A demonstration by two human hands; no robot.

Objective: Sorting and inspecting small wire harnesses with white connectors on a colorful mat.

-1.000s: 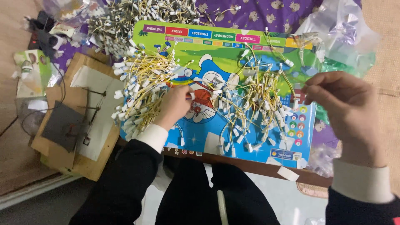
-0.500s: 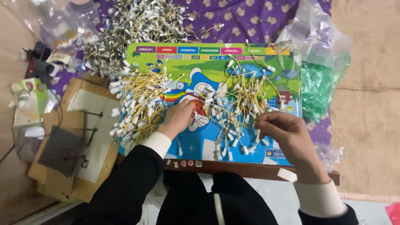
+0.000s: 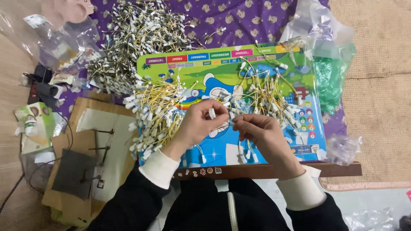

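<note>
Your left hand point(image 3: 200, 124) pinches a small white connector point(image 3: 212, 113) between thumb and fingertips. Just beside it, your right hand point(image 3: 261, 132) has its fingers closed on a thin yellow wire point(image 3: 238, 116) above the colourful cartoon board point(image 3: 222, 72).

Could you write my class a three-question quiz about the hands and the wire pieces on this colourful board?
1. True or false: the left hand pinches a small white plastic connector.
2. Where is the sorted pile of yellow wires with white ends? A) left of the hands B) on the woven mat
3. Fill in: both hands work above the colourful cartoon ____.

Key: 1 true; 2 A; 3 board. The right hand sits close beside the left.
</note>
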